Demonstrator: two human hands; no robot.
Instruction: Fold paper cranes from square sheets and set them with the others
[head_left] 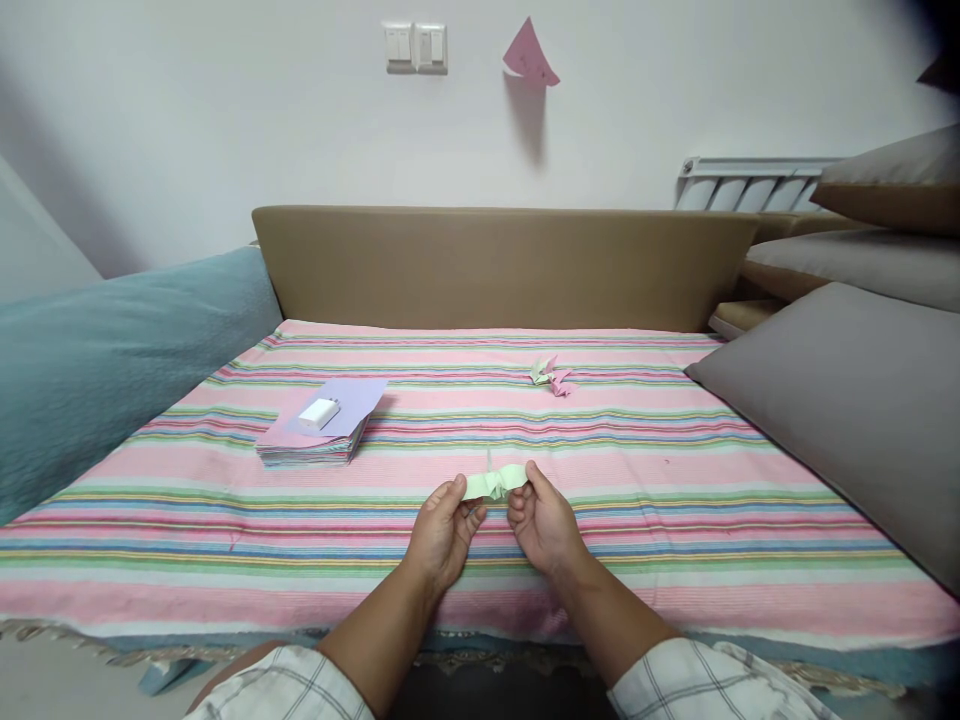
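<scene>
A pale green folded paper strip (pixel 496 484), crumpled at its middle, is stretched between my two hands just above the striped cloth. My left hand (pixel 444 530) pinches its left end between thumb and fingers. At the right end, the thumb and curled fingers of my right hand (pixel 546 520) grip the paper. Farther back on the cloth lies a small folded paper piece (pixel 552 376) in pink and light green. To the left is a stack of coloured paper (pixel 311 450) with a purple sheet on top, and a white charger plug (pixel 319 413) rests on that sheet.
The striped cloth (pixel 630 440) covers the seat up to a brown backrest (pixel 495 268). A blue cushion (pixel 135 350) bounds the left side; grey cushions (pixel 847 390) are piled at the right. A pink paper (pixel 529 55) sticks to the wall near the light switches (pixel 415 48).
</scene>
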